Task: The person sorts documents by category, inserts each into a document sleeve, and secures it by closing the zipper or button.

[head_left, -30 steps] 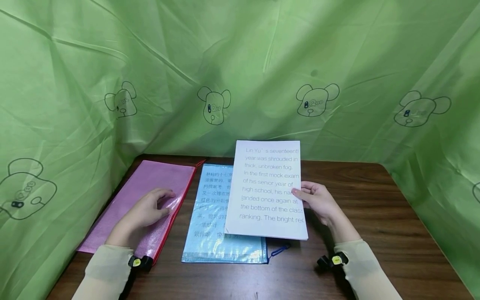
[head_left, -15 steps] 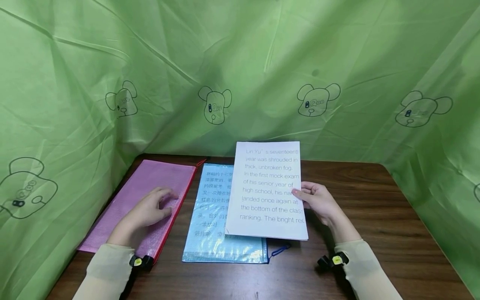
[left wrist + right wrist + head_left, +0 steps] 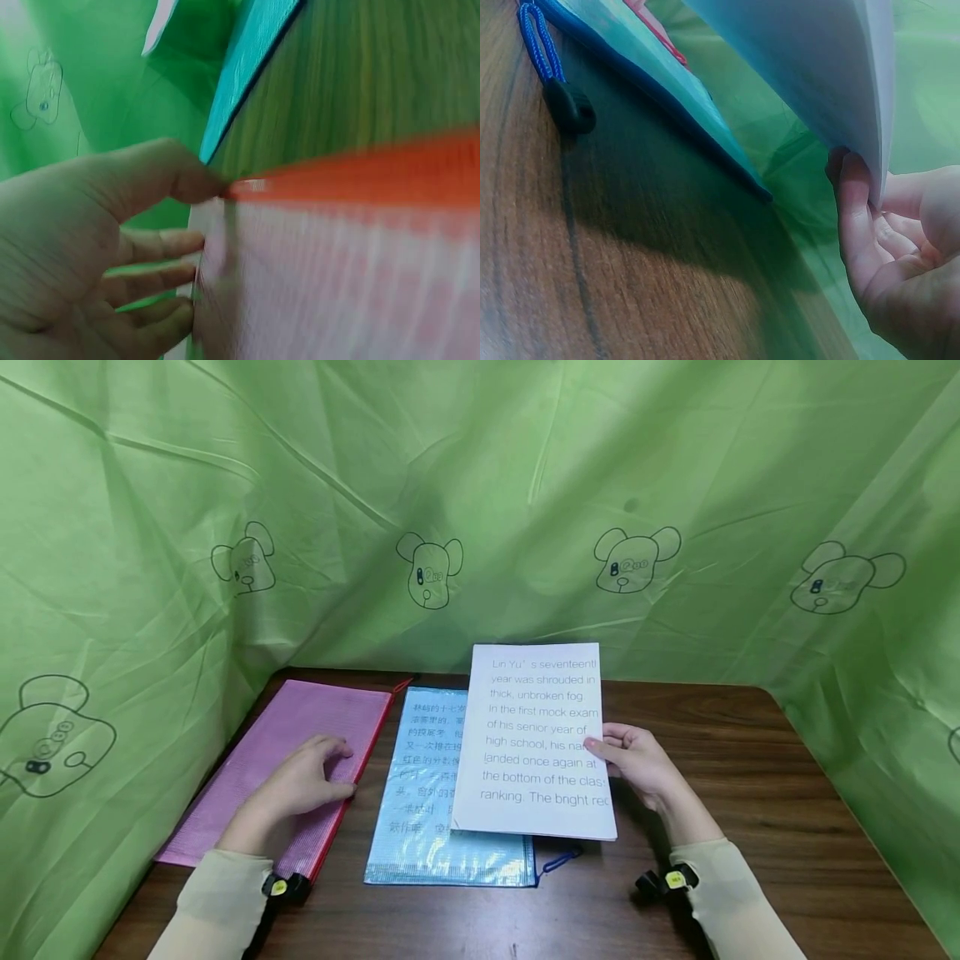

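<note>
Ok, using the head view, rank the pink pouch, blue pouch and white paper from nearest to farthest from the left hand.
1. pink pouch, under the left hand.
2. blue pouch, just to its right.
3. white paper, farther right, in the right hand.

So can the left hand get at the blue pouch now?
Probably yes. The left hand rests on the pink pouch, right beside the blue pouch, whose left part lies uncovered by the paper.

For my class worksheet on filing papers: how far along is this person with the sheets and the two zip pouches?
Done: the blue pouch already shows a printed page inside. In hand: the right hand holds a stack of printed sheets tilted up over the blue pouch, while the left hand grips the pink pouch at its red zip edge. Left: the sheets are not yet in any pouch; whether the pink pouch is open cannot be told.
</note>
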Demonstrator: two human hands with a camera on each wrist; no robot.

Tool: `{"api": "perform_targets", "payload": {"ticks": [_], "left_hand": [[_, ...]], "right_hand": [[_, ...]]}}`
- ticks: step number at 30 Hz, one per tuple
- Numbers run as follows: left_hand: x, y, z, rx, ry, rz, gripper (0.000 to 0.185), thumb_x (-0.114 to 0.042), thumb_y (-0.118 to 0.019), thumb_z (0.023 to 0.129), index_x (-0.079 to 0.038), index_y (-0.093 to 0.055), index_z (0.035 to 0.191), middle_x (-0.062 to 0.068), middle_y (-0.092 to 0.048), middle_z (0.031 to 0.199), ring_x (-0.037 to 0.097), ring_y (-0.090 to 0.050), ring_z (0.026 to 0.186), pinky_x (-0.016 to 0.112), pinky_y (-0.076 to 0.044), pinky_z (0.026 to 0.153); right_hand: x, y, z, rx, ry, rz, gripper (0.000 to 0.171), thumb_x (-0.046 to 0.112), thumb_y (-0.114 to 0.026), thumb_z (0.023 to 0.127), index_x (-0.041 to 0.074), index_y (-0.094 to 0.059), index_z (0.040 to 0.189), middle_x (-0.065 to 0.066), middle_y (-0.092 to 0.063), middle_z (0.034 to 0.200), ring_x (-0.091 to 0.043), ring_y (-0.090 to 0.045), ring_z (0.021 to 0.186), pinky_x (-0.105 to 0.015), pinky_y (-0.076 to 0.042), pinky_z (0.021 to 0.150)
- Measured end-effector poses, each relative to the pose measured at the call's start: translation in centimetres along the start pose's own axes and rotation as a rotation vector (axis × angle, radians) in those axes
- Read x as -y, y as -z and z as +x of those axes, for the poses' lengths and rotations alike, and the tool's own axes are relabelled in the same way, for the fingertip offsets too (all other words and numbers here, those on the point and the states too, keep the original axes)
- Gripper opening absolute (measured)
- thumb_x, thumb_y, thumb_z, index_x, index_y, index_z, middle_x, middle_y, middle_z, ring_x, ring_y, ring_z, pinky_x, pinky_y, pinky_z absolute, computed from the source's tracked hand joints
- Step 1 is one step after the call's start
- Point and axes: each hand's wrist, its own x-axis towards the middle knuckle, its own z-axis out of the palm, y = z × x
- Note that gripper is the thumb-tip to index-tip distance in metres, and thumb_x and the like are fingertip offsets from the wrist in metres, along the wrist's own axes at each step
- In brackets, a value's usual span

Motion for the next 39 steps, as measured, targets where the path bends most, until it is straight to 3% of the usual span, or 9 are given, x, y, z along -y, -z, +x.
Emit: {"api": "perform_targets", "payload": {"ticks": [5, 12, 19, 27, 31, 34, 39], "left_hand": [[-0.5, -0.6, 0.3, -0.044, 0.009, 0.070, 0.027, -0.019, -0.087, 0.076, -0.008, -0.066, 0.088, 0.028, -0.066, 0.131, 0.045, -0.063, 0.123, 0.060, -0.051, 0.104], [-1.6, -1.1, 0.3, -0.064, -0.028, 0.134, 0.028, -0.012, -0.081, 0.076, -0.014, -0.055, 0.065, 0.038, -0.065, 0.133, 0.053, -0.063, 0.128, 0.061, -0.055, 0.102], [-1.3, -1.4, 0.3, -0.072, -0.034, 0.070, 0.031, -0.007, -0.079, 0.080, -0.015, -0.055, 0.063, 0.033, -0.067, 0.131, 0.048, -0.065, 0.126, 0.059, -0.056, 0.100], [-0.8, -0.6, 0.4, -0.086, 0.043, 0.005, 0.023, -0.012, -0.076, 0.086, -0.014, -0.059, 0.070, 0.025, -0.073, 0.127, 0.040, -0.068, 0.113, 0.051, -0.051, 0.090], [-1.3, -0.1, 0.3, -0.124, 0.102, 0.009, 0.015, -0.013, -0.075, 0.084, -0.015, -0.064, 0.074, 0.015, -0.078, 0.105, 0.027, -0.067, 0.089, 0.044, -0.052, 0.080], [-1.6, 0.1, 0.1, -0.159, 0.148, 0.012, 0.012, -0.015, -0.076, 0.082, -0.015, -0.065, 0.076, 0.004, -0.071, 0.081, 0.020, -0.059, 0.072, 0.039, -0.050, 0.070], [-1.6, 0.2, -0.2, -0.203, 0.199, 0.020, 0.016, -0.015, -0.081, 0.080, -0.014, -0.066, 0.073, -0.003, -0.065, 0.071, 0.019, -0.055, 0.065, 0.038, -0.049, 0.065]], "right_hand": [[0.0, 0.0, 0.0, 0.003, 0.004, 0.000, 0.041, 0.014, -0.068, 0.110, -0.012, -0.060, 0.141, -0.017, -0.080, 0.118, -0.026, -0.080, 0.101, -0.039, -0.065, 0.087], [-0.2, 0.1, 0.1, 0.004, -0.008, -0.003, 0.041, 0.015, -0.067, 0.110, -0.011, -0.060, 0.141, -0.016, -0.080, 0.117, -0.026, -0.080, 0.101, -0.040, -0.065, 0.087], [-0.2, 0.2, 0.2, 0.004, -0.008, 0.012, 0.041, 0.013, -0.068, 0.109, -0.012, -0.060, 0.141, -0.017, -0.080, 0.119, -0.026, -0.080, 0.102, -0.040, -0.065, 0.088], [-0.1, 0.4, 0.1, 0.001, -0.010, 0.002, 0.041, 0.014, -0.068, 0.110, -0.012, -0.060, 0.141, -0.016, -0.080, 0.118, -0.026, -0.080, 0.102, -0.040, -0.065, 0.088], [0.0, 0.5, 0.0, -0.001, -0.004, -0.005, 0.041, 0.013, -0.067, 0.110, -0.012, -0.059, 0.141, -0.015, -0.080, 0.117, -0.024, -0.080, 0.101, -0.039, -0.065, 0.088], [0.0, 0.6, 0.0, 0.003, -0.001, -0.004, 0.042, 0.013, -0.066, 0.110, -0.014, -0.058, 0.142, -0.015, -0.080, 0.116, -0.023, -0.080, 0.101, -0.038, -0.065, 0.087], [0.0, 0.6, 0.0, 0.007, 0.001, 0.001, 0.043, 0.013, -0.067, 0.110, -0.014, -0.057, 0.143, -0.015, -0.080, 0.116, -0.023, -0.080, 0.100, -0.038, -0.065, 0.087]]}}
